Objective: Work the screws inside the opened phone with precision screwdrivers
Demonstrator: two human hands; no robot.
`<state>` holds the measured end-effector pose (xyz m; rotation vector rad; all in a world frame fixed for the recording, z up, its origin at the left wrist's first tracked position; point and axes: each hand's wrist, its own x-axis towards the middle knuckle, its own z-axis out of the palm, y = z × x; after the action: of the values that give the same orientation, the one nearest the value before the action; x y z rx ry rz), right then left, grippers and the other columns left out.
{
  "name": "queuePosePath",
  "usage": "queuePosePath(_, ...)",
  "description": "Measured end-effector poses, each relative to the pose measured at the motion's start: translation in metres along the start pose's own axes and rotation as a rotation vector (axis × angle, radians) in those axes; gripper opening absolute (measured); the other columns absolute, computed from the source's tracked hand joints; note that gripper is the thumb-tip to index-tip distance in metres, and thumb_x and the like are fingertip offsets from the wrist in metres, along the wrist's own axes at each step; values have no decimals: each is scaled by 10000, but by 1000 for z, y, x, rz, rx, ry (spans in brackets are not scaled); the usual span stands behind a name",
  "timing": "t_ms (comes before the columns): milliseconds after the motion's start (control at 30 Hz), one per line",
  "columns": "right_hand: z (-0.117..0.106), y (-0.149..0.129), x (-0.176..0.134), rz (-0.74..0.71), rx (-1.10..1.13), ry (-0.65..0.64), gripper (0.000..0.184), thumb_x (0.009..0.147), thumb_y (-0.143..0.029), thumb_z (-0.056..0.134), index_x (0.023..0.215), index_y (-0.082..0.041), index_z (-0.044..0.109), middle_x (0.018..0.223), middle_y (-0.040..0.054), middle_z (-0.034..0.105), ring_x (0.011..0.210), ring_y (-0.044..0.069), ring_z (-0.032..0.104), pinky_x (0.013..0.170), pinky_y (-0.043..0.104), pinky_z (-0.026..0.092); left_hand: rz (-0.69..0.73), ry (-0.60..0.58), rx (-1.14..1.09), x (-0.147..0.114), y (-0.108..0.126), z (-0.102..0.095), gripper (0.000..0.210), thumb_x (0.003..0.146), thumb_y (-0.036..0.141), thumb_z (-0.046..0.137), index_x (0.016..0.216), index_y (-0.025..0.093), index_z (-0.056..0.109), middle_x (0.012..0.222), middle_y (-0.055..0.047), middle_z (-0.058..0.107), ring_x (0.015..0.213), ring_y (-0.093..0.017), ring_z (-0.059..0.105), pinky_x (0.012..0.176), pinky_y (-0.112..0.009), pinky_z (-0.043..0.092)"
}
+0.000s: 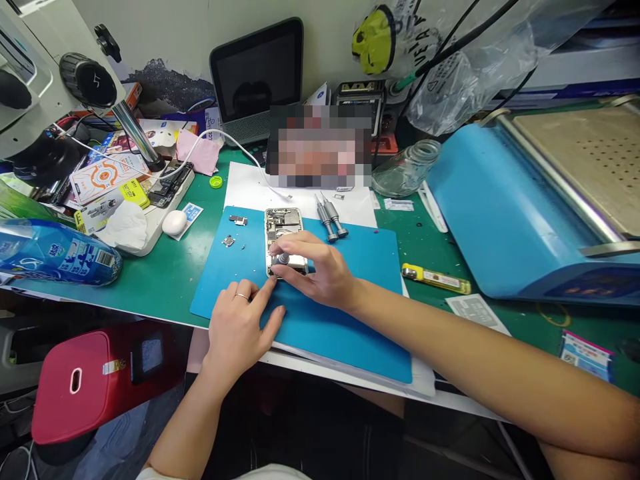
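1. Opened phone (281, 223) lies on the blue mat (350, 320), roughly mid-mat, internal boards and metal plates exposed.
2. Right hand (323, 270) above the phone's lower half; thumb and fingers pinched about a grey screwdriver (283, 258), seen nearly end-on. Contact of its tip with the phone hidden from this angle.
3. Left hand (239, 327) grips nothing: palm down, index finger extended to the phone's bottom edge, thumb spread apart, other fingers loosely bent. Ring on one finger.
4. Left of phone, on the mat: a small metal-and-dark part (239, 220); nearer the left hand, a second small part (229, 241).
5. Right of phone: two grey screwdrivers (330, 217) side by side, straddling the mat and white paper (245, 183).
6. Farther right, on the green bench (425, 250): yellow utility knife (436, 279), just beyond the mat's edge. Glass jar (407, 170) behind it.
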<state>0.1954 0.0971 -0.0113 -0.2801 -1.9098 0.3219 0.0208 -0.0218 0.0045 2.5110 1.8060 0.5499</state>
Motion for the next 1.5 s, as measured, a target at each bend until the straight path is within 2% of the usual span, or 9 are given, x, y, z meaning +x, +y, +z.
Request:
queuePosePath(167,0,0,-1,26,9,-1,590,952,-69,599,1476,-283,434,1125,69,736,1018,203,746,847,380,675,3,1,5,0,0,0,413,1074,408,517,1416,206,633,922,-58,604,837,-224,557,719,-364,410)
queuePosePath(367,0,0,0,5,4,7,592,939,-114,694,1457,-271,454,1096,67,742,1002,205,746,842,370,673,7,7,3,0,0,-1,418,1075,411,515,1410,194,640,931,-63,609,838,-225,552,726,-371,420)
queuePosePath(533,0,-1,0,16,23,5,581,951,-65,595,1472,-275,443,1116,65,739,1015,199,743,852,367,664,-6,-11,3,0,0,-2,414,1074,410,518,1421,213,631,926,-63,614,847,-223,562,724,-362,417)
queuePosePath(700,0,0,0,4,-7,5,574,953,-141,692,1452,-288,449,1094,58,741,1004,204,753,830,375,678,0,1,3,0,0,-1,406,1072,409,520,1402,207,643,929,-66,615,842,-223,559,731,-366,428)
queuePosePath(900,0,0,0,7,-24,-7,590,955,-66,607,1475,-274,420,1063,56,720,991,190,745,814,363,684,2,6,0,0,0,-1,408,1072,405,523,1407,204,641,926,-60,615,838,-222,556,721,-368,423)
queuePosePath(1067,0,1,0,-11,-12,4,599,937,-109,698,1464,-249,451,1104,76,734,1005,201,747,829,356,677,6,8,-11,-1,0,-1,409,1068,399,532,1400,191,649,928,-59,607,834,-222,554,725,-369,425)
queuePosePath(1267,0,-1,1,-13,0,-2,615,922,-18,623,1472,-226,445,1081,76,714,1004,197,733,855,365,674,6,11,-7,0,0,-1,409,1065,397,540,1406,196,644,918,-55,605,833,-224,553,717,-365,410)
queuePosePath(1400,0,0,0,-22,-10,-4,608,927,-82,706,1459,-217,446,1084,84,719,1001,199,731,842,356,676,12,15,-7,0,0,-1,401,1065,396,542,1393,192,651,924,-57,605,833,-224,554,720,-363,410)
queuePosePath(1500,0,0,0,-6,-15,-5,593,935,-72,688,1453,-230,446,1070,72,720,995,192,733,840,356,676,15,18,-8,0,0,0,409,1065,397,544,1401,188,647,923,-59,604,835,-224,558,721,-359,412)
